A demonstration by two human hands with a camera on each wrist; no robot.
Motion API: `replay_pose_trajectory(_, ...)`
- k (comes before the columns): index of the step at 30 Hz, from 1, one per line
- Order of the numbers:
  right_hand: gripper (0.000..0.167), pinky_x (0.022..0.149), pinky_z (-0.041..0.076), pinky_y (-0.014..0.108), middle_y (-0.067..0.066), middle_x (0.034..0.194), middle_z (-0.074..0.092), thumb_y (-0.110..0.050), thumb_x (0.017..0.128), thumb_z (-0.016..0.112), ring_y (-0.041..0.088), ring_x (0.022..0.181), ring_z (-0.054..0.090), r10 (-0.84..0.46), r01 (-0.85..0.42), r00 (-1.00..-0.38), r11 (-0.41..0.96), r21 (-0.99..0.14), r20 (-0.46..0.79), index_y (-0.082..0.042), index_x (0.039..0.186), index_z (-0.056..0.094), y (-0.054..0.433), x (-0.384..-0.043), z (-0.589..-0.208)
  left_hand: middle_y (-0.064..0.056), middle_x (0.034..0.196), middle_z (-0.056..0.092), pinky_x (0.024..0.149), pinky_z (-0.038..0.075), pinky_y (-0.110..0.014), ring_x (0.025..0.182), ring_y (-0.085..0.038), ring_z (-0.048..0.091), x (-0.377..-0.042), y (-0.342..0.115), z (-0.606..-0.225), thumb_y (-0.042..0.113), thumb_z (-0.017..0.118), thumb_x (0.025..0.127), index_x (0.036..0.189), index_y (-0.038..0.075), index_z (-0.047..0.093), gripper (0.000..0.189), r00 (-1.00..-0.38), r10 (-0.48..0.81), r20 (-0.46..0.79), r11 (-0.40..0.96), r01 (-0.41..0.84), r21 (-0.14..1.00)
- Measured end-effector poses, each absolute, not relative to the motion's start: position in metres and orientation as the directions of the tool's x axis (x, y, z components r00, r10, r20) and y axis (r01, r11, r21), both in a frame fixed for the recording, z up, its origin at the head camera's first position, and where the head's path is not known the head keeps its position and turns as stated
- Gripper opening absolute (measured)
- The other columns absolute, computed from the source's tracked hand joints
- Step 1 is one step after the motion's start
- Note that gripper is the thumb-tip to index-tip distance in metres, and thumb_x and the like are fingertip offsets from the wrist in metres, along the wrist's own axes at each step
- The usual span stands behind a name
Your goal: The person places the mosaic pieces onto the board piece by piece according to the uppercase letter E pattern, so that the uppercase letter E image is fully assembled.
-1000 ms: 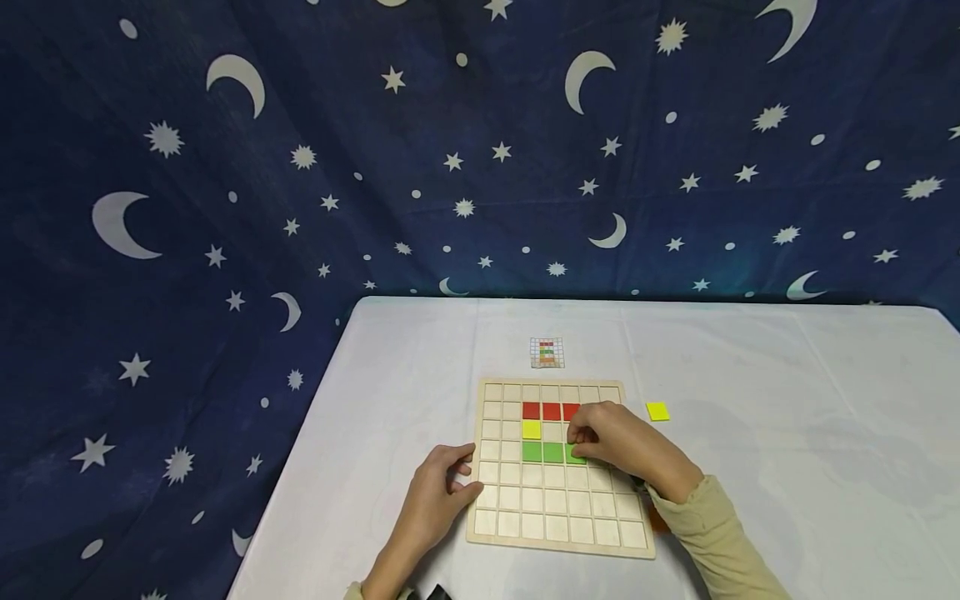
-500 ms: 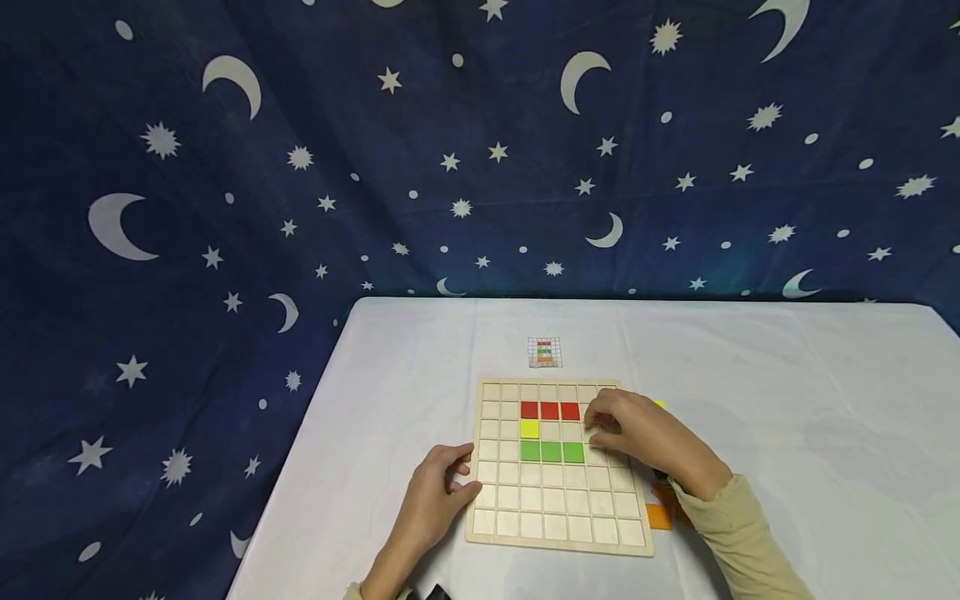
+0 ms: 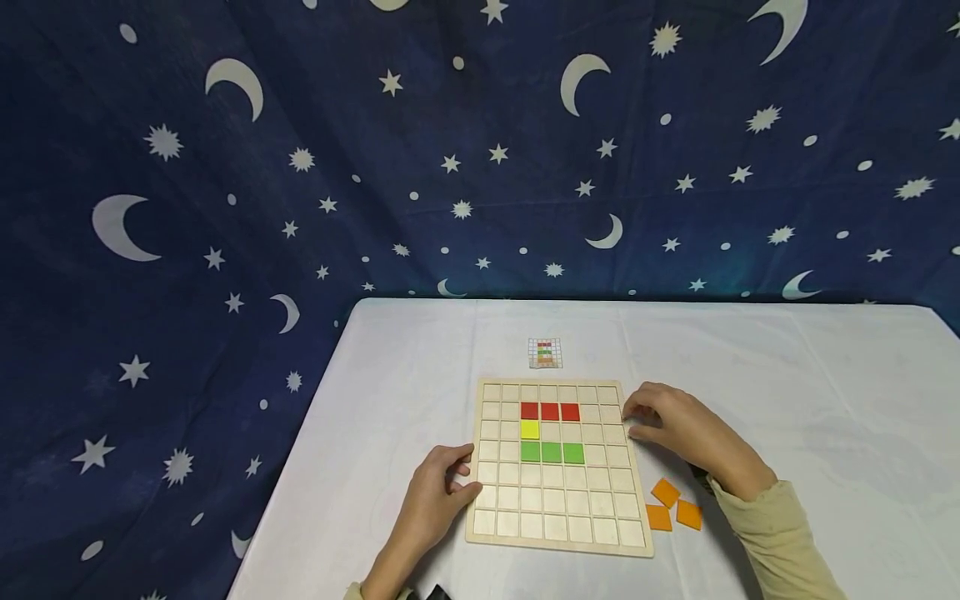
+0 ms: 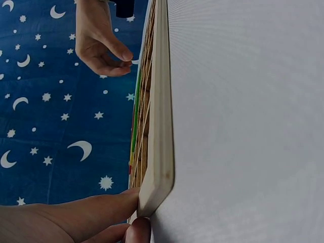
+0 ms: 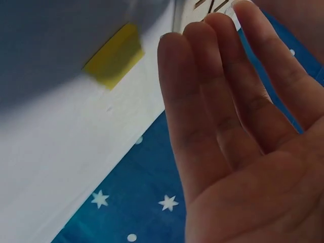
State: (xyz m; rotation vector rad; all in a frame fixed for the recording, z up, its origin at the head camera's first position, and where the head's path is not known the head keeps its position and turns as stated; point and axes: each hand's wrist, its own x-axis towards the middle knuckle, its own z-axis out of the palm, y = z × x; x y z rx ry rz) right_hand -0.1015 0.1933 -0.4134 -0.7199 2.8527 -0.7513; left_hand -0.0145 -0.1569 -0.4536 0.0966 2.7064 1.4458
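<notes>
My left hand (image 3: 435, 500) rests its thumb and fingertips against the left edge of a wooden grid board (image 3: 555, 502). On the board sit a row of red tiles (image 3: 550, 412), one yellow tile (image 3: 529, 430) below its left end, and a row of green tiles (image 3: 551, 452). Off the board's right side, my right hand (image 3: 690, 429) has loosely bent fingers and holds nothing. A loose yellow tile (image 5: 115, 55) lies on the table near its fingers in the right wrist view; in the head view the hand hides that tile.
Three orange tiles (image 3: 666, 493) lie on the white table (image 3: 840, 400) right of the board, near its lower corner. Behind the board is a small card (image 3: 544, 352) printed with a coloured grid pattern. A dark blue star-and-moon cloth (image 3: 480, 150) hangs behind the table.
My right hand has left the green tile at the row's right end and moved right, off the board, over the loose yellow tile. The orange tiles are now uncovered. The left hand stays put.
</notes>
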Motion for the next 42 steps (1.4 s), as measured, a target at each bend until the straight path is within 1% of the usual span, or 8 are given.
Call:
replay_pose_trajectory(5, 0.02, 0.074, 0.053, 0.037, -0.002, 0.089, 0.063, -0.007, 0.077, 0.083, 0.014, 0.079, 0.054, -0.452, -0.414, -0.892, 0.788, -0.456, 0.028, -0.01, 0.092, 0.07, 0.202, -0.104, -0.416, -0.005, 0.103, 0.06, 0.067, 0.054, -0.019, 0.082, -0.009, 0.058, -0.014, -0.157, -0.454, 0.002, 0.078, 0.081, 0.127, -0.002, 0.063, 0.048, -0.995, 0.093, -0.032, 0.555, 0.025, 0.832)
replay_pose_trajectory(12, 0.024, 0.079, 0.054, 0.043, 0.004, 0.096, 0.066, -0.003, 0.076, 0.083, 0.017, 0.082, 0.056, -0.428, -0.391, -0.904, 0.801, -0.452, 0.024, -0.005, 0.097, 0.072, 0.207, -0.108, -0.422, -0.004, 0.102, 0.06, 0.066, 0.054, -0.019, 0.083, -0.009, 0.057, -0.014, -0.157, -0.453, 0.002, 0.078, 0.081, 0.127, -0.002, 0.063, 0.048, -0.996, 0.089, -0.028, 0.561, 0.027, 0.827)
replay_pose_trajectory(16, 0.024, 0.074, 0.054, 0.039, 0.004, 0.093, 0.065, 0.0, 0.076, 0.082, 0.015, 0.079, 0.056, -0.423, -0.389, -0.905, 0.798, -0.461, 0.033, -0.003, 0.097, 0.071, 0.21, -0.109, -0.426, -0.004, 0.102, 0.06, 0.067, 0.054, -0.019, 0.083, -0.01, 0.057, -0.014, -0.156, -0.453, 0.002, 0.078, 0.081, 0.126, -0.002, 0.064, 0.047, -0.996, 0.083, -0.032, 0.562, 0.02, 0.827)
replay_pose_trajectory(20, 0.024, 0.068, 0.052, 0.034, 0.003, 0.088, 0.064, 0.004, 0.075, 0.081, 0.013, 0.075, 0.053, -0.424, -0.396, -0.904, 0.792, -0.464, 0.048, -0.002, 0.095, 0.071, 0.212, -0.111, -0.428, -0.004, 0.101, 0.06, 0.067, 0.053, -0.019, 0.082, -0.009, 0.057, -0.013, -0.156, -0.453, 0.003, 0.078, 0.081, 0.126, -0.001, 0.064, 0.048, -0.996, 0.083, -0.035, 0.559, 0.017, 0.829)
replay_pose_trajectory(26, 0.024, 0.067, 0.052, 0.034, 0.002, 0.086, 0.064, 0.006, 0.073, 0.081, 0.013, 0.075, 0.054, -0.421, -0.395, -0.906, 0.798, -0.456, 0.049, -0.002, 0.093, 0.071, 0.216, -0.115, -0.43, -0.005, 0.102, 0.06, 0.067, 0.054, -0.019, 0.079, -0.007, 0.057, -0.014, -0.158, -0.454, 0.003, 0.078, 0.081, 0.127, -0.001, 0.063, 0.048, -0.995, 0.091, -0.037, 0.555, 0.019, 0.832)
replay_pose_trajectory(35, 0.02, 0.068, 0.05, 0.036, 0.001, 0.083, 0.061, 0.001, 0.074, 0.082, 0.015, 0.075, 0.05, -0.401, -0.363, -0.916, 0.814, -0.454, 0.015, 0.0, 0.092, 0.072, 0.22, -0.118, -0.43, -0.004, 0.102, 0.06, 0.067, 0.054, -0.019, 0.078, -0.005, 0.056, -0.014, -0.157, -0.454, 0.003, 0.078, 0.081, 0.127, -0.001, 0.063, 0.049, -0.995, 0.09, -0.038, 0.559, 0.018, 0.829)
replay_pose_trajectory(39, 0.019, 0.066, 0.049, 0.034, 0.0, 0.081, 0.06, 0.0, 0.074, 0.083, 0.014, 0.073, 0.05, -0.388, -0.344, -0.922, 0.815, -0.465, 0.002, -0.003, 0.088, 0.071, 0.22, -0.118, -0.43, -0.004, 0.1, 0.059, 0.066, 0.054, -0.019, 0.076, -0.004, 0.056, -0.014, -0.157, -0.454, 0.003, 0.078, 0.081, 0.127, -0.002, 0.063, 0.048, -0.995, 0.093, -0.036, 0.562, 0.023, 0.827)
replay_pose_trajectory(42, 0.021, 0.063, 0.047, 0.031, -0.001, 0.077, 0.058, -0.001, 0.073, 0.084, 0.013, 0.07, 0.05, -0.376, -0.326, -0.927, 0.811, -0.485, -0.005, -0.006, 0.084, 0.067, 0.22, -0.119, -0.43, -0.004, 0.099, 0.059, 0.066, 0.054, -0.019, 0.075, -0.003, 0.055, -0.014, -0.157, -0.454, 0.003, 0.078, 0.081, 0.127, -0.002, 0.063, 0.049, -0.995, 0.093, -0.034, 0.569, 0.025, 0.822)
